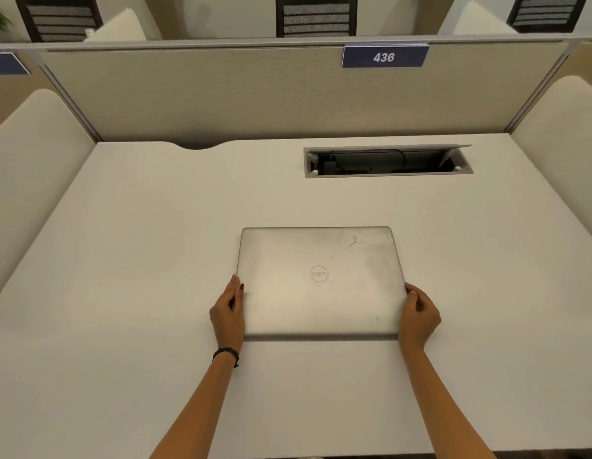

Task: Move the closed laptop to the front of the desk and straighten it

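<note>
Mid-slide, by the look of it: closed laptop [321,279] flat at mid counter [122,260], roughly square. Left hand [229,313] and right hand [419,314] grasping its side edges. Next, probably: drawing nearer the front edge, keeping edges parallel.

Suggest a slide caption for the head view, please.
Both hands, left and right, grip the closed laptop on the desk.

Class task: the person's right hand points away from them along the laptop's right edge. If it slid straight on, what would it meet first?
Bare desk first, probably; the open cable box lies further along that line.
</note>
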### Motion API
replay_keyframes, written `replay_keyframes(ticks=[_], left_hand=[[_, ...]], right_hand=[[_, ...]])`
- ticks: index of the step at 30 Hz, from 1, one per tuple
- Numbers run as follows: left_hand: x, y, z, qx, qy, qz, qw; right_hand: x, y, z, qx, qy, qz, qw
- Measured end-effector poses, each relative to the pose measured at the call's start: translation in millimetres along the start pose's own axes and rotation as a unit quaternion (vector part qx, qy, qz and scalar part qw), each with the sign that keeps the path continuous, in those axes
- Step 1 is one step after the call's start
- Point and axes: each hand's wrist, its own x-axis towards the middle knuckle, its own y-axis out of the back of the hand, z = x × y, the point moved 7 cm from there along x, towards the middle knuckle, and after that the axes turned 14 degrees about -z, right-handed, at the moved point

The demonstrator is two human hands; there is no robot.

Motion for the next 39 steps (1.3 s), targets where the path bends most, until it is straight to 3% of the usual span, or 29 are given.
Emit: replay_keyframes(ticks=[17, 27, 34, 39], left_hand=[[20, -6, -1, -0.003, 0.004, -0.009, 1.000], [13, -7, 16, 0.025, -0.011, -0.038, 0.999], [15, -19, 28, 0.196, -0.028, -0.110, 0.974], [26, -30, 47, 0.408, -0.033, -0.141, 0.901]], right_hand=[[21, -11, -1, -0.062, 0.024, -0.010, 0.998], [17, -17, -11, -0.125, 0.068, -0.082, 0.986], [19, -30, -22, -0.225, 0.077, -0.187, 0.953], [12, -47, -35, -0.409, 0.098, -0.211, 0.882]])
